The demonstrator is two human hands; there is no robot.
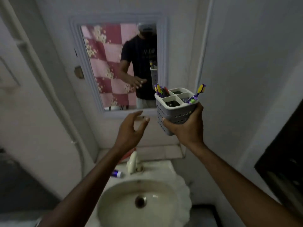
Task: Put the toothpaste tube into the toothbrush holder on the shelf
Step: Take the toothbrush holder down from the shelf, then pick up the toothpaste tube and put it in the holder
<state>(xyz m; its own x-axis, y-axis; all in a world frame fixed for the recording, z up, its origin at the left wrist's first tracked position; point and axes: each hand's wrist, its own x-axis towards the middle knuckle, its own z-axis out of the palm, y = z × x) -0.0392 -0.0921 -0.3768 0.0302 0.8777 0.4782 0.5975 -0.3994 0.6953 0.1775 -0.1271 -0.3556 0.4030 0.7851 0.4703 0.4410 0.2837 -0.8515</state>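
My right hand (186, 126) grips a grey perforated toothbrush holder (176, 110) from below, lifted in front of the mirror's lower right corner. It has four compartments; purple toothbrushes (197, 95) stick out of two of them. My left hand (132, 128) hovers just left of the holder, fingers spread, holding nothing. A blue and white toothpaste tube (117, 174) lies on the sink's rim left of the tap, partly hidden by my left forearm. A red object (127, 154) peeks out behind that arm on the shelf (160, 152).
A white wash basin (165, 215) with a drain sits below, with a cream tap (132, 162) at its back. A framed mirror (114, 66) hangs on the wall. A dark object (282, 164) stands at the right.
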